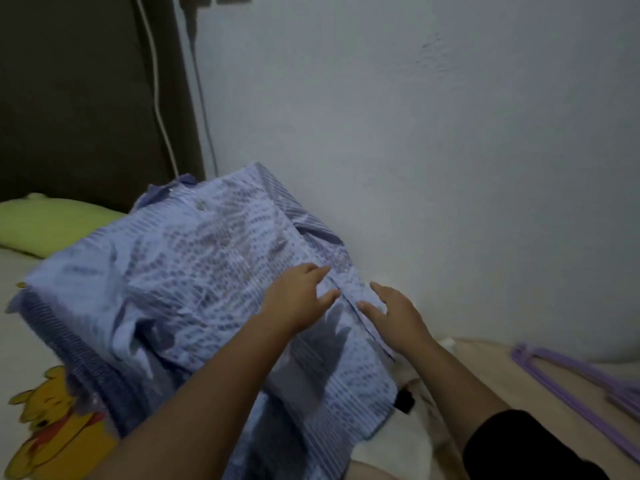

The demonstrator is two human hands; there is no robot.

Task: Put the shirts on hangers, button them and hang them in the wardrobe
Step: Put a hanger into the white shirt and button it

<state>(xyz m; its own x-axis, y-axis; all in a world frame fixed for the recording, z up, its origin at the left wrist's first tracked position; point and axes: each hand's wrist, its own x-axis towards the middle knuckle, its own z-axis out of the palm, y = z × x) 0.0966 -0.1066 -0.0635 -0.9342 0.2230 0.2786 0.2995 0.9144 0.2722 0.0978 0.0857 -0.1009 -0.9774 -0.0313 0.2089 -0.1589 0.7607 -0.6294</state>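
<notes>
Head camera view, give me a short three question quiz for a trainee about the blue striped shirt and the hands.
1. True or false: both hands rest with straight fingers on the blue striped patterned shirt.
2. What lies on the bed at the right edge?
A. purple plastic hangers
B. a folded towel
C. a pair of shoes
3. Fill in: the pillow behind the shirt is ____ in colour.

Key
1. True: the left hand and the right hand lie flat on either side of the shirt's front placket.
2. A: the purple plastic hangers.
3. Green: the green pillow.
</notes>
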